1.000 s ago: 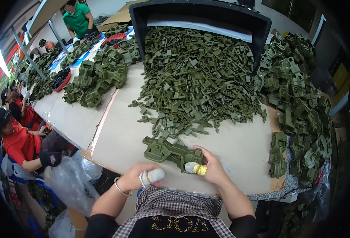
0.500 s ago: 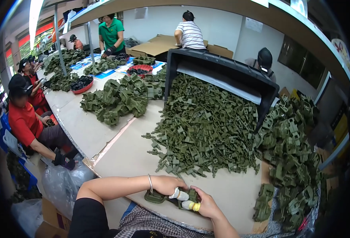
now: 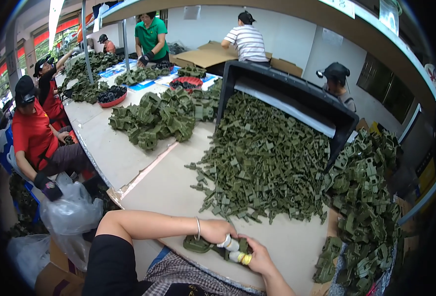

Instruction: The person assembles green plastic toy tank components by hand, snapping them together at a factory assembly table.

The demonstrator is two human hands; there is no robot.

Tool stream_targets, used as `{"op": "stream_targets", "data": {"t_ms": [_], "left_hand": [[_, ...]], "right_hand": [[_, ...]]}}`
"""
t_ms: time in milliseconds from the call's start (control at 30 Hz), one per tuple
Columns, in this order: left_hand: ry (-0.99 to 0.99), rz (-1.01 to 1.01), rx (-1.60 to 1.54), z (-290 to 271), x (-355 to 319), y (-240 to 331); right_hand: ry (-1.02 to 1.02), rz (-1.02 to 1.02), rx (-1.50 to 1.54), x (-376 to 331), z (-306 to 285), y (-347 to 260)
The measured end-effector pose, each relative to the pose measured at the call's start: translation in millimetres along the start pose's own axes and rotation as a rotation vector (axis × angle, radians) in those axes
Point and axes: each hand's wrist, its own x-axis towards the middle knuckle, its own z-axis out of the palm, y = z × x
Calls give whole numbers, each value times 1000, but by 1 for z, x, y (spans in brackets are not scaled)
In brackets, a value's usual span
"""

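Note:
Near the table's front edge, my left hand (image 3: 217, 231) and my right hand (image 3: 258, 255) are together, closed on an olive-green moulded plastic part (image 3: 198, 245). A rounded end of it sticks out left, below my left wrist; my fingers hide much of the rest. White wrapping covers fingertips on my left hand, and yellow and white wrapping covers those on my right. A metal bangle circles my left wrist. Beyond my hands spreads a large heap of small green plastic pieces (image 3: 272, 158), spilling from a black bin (image 3: 287, 86) tipped on its side.
Larger green parts (image 3: 366, 197) are piled along the right edge, and another pile (image 3: 153, 121) lies left of the bin. Red trays (image 3: 113, 100) hold dark pieces. A person in red (image 3: 30, 130) sits at left by a clear plastic bag (image 3: 70, 212). Other people stand farther back.
My view has shifted slightly, while both hands stay on the green part. At left, the seated person's gloved hand and the plastic bag have moved. A person behind has raised an arm.

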Motion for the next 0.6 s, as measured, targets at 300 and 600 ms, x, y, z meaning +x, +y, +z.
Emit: {"op": "stream_targets", "data": {"t_ms": [300,600], "left_hand": [[444,76,-357,18,-65,-53],[646,131,-716,69,-49,-55]], "right_hand": [[66,179,430,1,-38,14],[126,-385,-700,38,10,-72]]}}
